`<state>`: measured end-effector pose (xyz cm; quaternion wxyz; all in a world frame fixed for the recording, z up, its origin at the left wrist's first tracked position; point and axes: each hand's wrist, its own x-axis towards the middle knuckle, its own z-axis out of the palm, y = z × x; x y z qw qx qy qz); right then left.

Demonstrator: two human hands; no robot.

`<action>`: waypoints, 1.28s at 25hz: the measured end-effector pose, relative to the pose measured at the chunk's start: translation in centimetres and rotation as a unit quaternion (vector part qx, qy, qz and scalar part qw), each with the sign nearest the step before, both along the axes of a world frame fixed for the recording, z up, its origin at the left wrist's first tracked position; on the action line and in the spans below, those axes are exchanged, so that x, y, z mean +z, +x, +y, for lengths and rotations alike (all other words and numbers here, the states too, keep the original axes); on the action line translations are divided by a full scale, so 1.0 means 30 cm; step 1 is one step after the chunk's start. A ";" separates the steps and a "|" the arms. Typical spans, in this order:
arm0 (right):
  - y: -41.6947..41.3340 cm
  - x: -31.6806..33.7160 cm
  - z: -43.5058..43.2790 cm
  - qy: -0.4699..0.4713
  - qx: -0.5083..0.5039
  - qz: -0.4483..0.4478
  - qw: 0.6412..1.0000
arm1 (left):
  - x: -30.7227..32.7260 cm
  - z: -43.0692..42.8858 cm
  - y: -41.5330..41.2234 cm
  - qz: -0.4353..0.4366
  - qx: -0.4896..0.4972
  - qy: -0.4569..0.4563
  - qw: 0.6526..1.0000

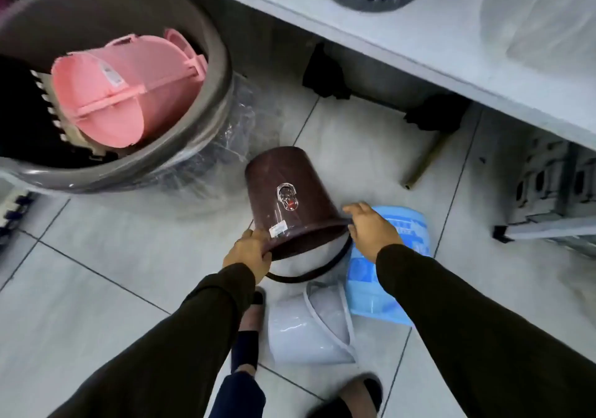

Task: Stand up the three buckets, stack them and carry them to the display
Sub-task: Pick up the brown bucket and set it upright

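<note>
— Hands on what, left to right?

— Left hand [246, 251] first, fingers [265, 249] curled shut around the near-left rim of the brown bucket [287, 196], which tilts mouth-down over the tiled floor [106, 250], its handle [309, 274] hanging loose below. Right hand [371, 229] clamps the rim's right side.

— And the others?

— White bucket [306, 330] lies on its side near the feet. Blue bucket [387, 275] lies just right of it, partly under the right arm. Grey tub [206, 146] holding pink ware [122, 92] stands far left.
</note>
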<state>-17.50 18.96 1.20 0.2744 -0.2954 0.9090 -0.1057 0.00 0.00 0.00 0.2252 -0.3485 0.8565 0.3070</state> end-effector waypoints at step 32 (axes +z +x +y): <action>-0.205 -0.198 -0.229 -0.117 -0.306 -0.071 0.942 | -0.221 -0.319 -0.415 0.063 0.400 0.217 0.888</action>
